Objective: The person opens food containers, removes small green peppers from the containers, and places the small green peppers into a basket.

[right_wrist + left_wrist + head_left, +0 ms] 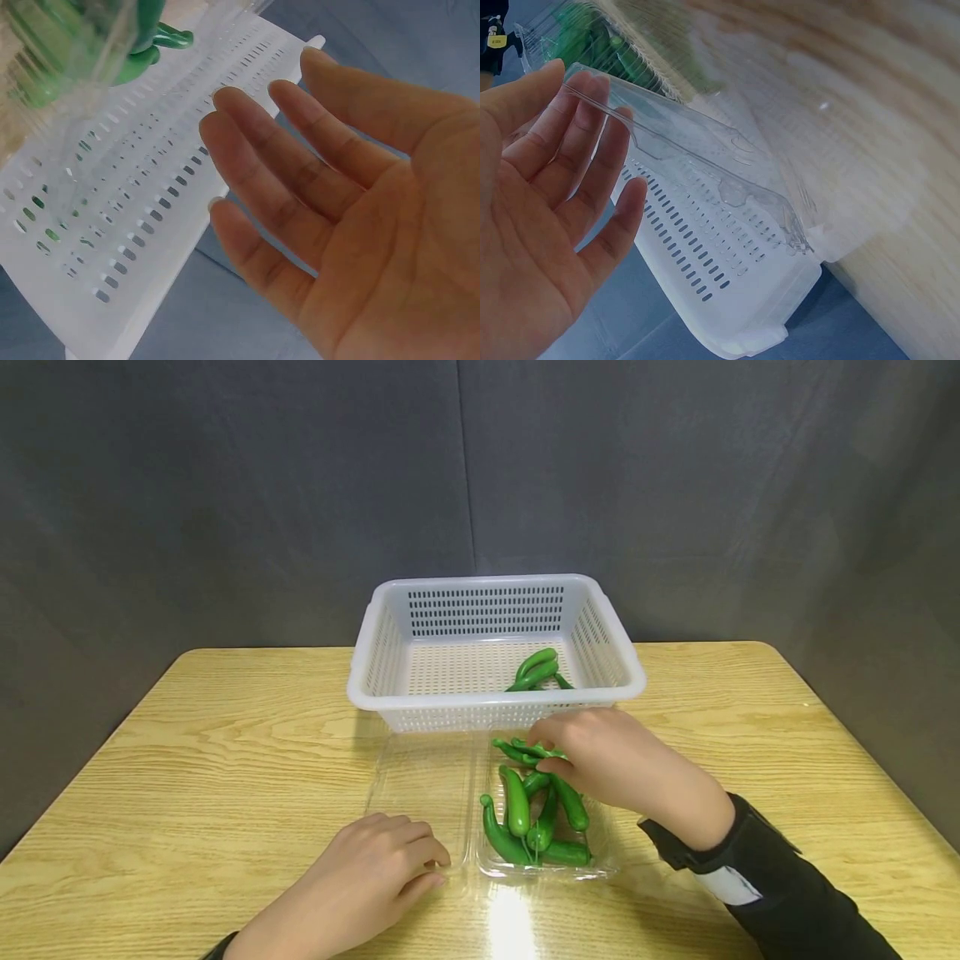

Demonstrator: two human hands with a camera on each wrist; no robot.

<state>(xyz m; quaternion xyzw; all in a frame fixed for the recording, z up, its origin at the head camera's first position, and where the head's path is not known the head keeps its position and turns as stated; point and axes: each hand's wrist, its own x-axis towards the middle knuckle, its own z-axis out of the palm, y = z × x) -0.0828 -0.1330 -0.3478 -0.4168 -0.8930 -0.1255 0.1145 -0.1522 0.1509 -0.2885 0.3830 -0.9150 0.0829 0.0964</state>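
Observation:
A clear plastic clamshell box lies spread on the table, its base [603, 860] filled with several green chili peppers [517, 802]. Its lid [420, 777] lies flat to the left. My left hand [382, 868] is beside the lid's near edge, fingers loosely bent; in the left wrist view that hand [555, 180] has its fingertips close to the clear rim [675, 150], and whether they touch is unclear. Over the far right part of the base hovers my right hand [600, 752]. The right wrist view shows that hand [322, 180] with relaxed, spread fingers and nothing held.
Just behind the box stands a white perforated plastic basket [367, 700] with several green chili peppers [536, 670] in its right front part. A wood-grain table [225, 760] carries everything. A dark grey curtain [300, 502] hangs behind it.

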